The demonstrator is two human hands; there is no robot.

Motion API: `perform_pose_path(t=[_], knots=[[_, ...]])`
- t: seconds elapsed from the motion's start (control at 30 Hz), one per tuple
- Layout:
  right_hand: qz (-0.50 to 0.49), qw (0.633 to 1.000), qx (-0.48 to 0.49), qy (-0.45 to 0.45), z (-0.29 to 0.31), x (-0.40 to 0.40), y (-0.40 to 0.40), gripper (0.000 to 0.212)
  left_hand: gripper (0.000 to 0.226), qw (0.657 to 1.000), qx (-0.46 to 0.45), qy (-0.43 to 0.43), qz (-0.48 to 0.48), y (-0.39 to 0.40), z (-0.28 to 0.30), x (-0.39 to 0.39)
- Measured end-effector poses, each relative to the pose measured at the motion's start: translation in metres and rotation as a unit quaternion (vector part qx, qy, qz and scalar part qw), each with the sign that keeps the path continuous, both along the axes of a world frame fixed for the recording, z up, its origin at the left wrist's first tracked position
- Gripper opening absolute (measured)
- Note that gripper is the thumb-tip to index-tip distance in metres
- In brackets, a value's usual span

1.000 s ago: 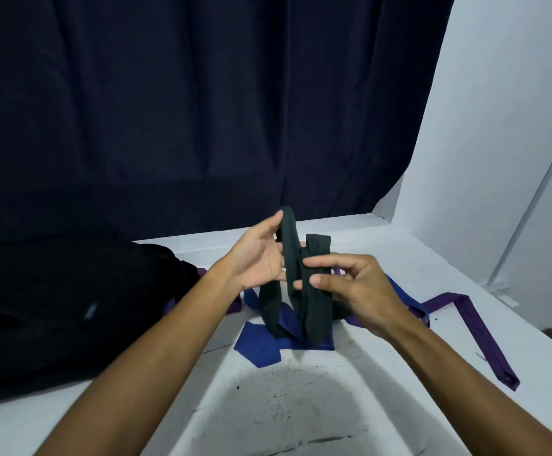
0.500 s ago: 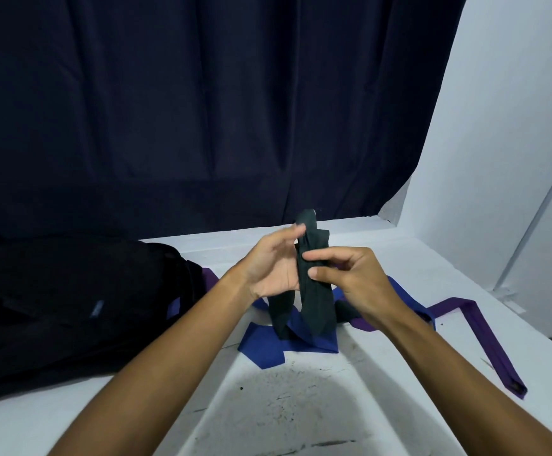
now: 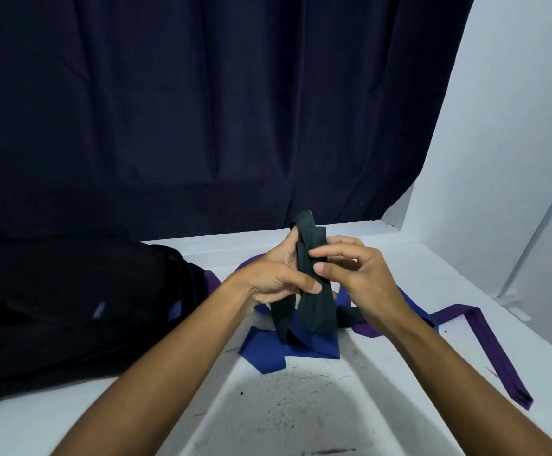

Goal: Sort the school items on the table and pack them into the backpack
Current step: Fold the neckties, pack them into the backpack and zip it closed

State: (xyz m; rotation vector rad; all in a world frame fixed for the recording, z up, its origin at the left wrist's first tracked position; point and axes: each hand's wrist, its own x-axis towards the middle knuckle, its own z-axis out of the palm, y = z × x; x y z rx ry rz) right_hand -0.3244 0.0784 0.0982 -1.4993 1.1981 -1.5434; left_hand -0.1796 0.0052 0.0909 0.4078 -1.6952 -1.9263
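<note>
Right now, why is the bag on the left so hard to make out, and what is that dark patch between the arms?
Head view: the black backpack sits underexposed against the dark curtain, its detail lost; a soft shadow falls on the white table between the forearms; wide-angle bending shows in the wall edges.

The backpack (image 3: 70,311) is lying on the worktop (image 3: 301,419) at the left. Both hands are holding a folded tie (image 3: 314,284) upright above the centre, left hand (image 3: 274,278) left of it, right hand (image 3: 363,278) right. Two further ties are lying beneath, one (image 3: 288,350) directly under, the other (image 3: 485,343) trailing rightward.
</note>
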Motion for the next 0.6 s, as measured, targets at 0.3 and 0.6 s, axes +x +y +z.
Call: perform_pose_path(t=[0.3,0.6], knots=[[0.063,0.991,0.105,-0.058,0.007,-0.003,-0.003,0.027,0.104,1.000,0.002,-0.028,0.009,0.007,0.005,-0.002],[0.110,0.980,0.079,-0.147,0.050,-0.027,0.000,0.027,0.019,0.927,-0.105,0.029,0.358,-0.015,0.039,0.006]])
